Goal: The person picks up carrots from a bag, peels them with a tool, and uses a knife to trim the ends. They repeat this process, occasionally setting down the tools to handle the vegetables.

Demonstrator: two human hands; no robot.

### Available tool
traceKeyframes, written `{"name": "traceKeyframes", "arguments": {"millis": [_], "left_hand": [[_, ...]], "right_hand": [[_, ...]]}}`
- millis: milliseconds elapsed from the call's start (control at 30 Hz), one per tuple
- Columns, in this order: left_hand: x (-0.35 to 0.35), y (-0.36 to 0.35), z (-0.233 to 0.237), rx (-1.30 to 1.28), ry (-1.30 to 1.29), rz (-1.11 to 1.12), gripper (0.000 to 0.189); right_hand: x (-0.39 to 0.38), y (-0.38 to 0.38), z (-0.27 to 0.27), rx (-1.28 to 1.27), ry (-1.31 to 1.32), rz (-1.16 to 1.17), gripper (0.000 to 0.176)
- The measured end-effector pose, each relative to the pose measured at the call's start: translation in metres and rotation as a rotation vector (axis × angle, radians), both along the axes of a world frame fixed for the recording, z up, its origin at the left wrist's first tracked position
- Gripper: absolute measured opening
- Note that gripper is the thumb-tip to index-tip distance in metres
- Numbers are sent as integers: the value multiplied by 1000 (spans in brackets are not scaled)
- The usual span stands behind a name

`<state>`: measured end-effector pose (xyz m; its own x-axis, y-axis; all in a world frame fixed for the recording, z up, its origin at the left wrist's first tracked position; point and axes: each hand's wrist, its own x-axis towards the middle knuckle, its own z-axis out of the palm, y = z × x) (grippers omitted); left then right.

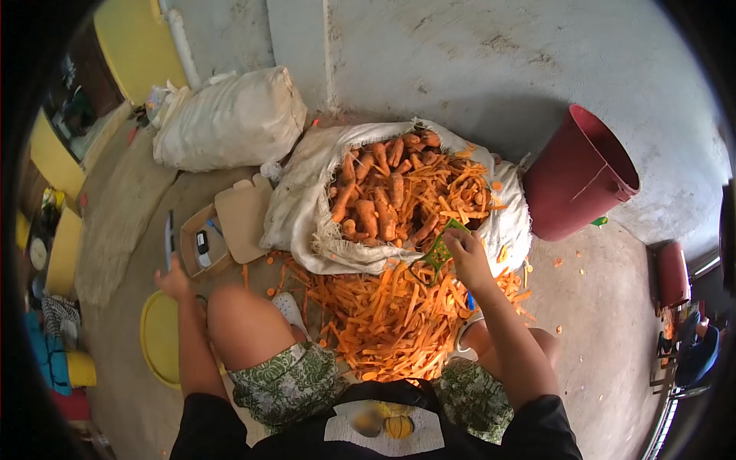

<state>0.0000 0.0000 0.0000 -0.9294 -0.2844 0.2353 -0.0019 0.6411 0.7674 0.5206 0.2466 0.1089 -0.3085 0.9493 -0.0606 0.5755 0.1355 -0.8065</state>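
My left hand [175, 280], at the left above a yellow round lid [160, 337], is closed on a knife [169, 238] whose blade points up. My right hand [465, 253] pinches a green patterned packet [438, 253] at the front edge of an open white sack [299, 218]. Whole carrots [376, 211] fill the left of the sack's mouth, with orange peelings on their right. Below the sack, between my legs, lies a large heap of orange strips [391, 326]. Something blue shows beside the heap, under my right forearm.
An open cardboard box [218, 264] with a dark object inside stands left of the sack. A full white sack [234, 119] lies behind it. A tilted red bucket [571, 180] leans near the wall at right. Part of another person [699, 353] shows at the far right.
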Motion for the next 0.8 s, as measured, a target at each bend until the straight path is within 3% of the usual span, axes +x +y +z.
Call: {"name": "traceKeyframes", "arguments": {"millis": [100,167,233,300,400,467,700,767,800], "left_hand": [[-89,-91,-47,-91,-53,73,88],[-47,-123,14,-117,-404,-127,82],[-42,-158,2,-279,-219,130,79],[-28,-202,-14,-507,90,14,83],[-5,-235,-32,-626,274,-88,83],[-2,-247,-44,-650,-137,-63,86],[6,-224,-24,-770,-309,-118,94],[5,-210,2,-1041,-380,-267,91],[-7,-216,-6,-1042,-379,-268,91]], "right_hand": [[1,-8,4,-13,5,-9,41],[2,-6,0,10,7,-9,41],[4,-6,0,15,19,-34,40],[6,-3,0,16,41,-55,39],[8,-1,-4,-35,63,-77,39],[12,7,-19,-18,79,-55,39],[8,2,-8,10,33,-42,39],[9,3,-10,20,35,-46,39],[10,3,-11,29,36,-46,39]]}}
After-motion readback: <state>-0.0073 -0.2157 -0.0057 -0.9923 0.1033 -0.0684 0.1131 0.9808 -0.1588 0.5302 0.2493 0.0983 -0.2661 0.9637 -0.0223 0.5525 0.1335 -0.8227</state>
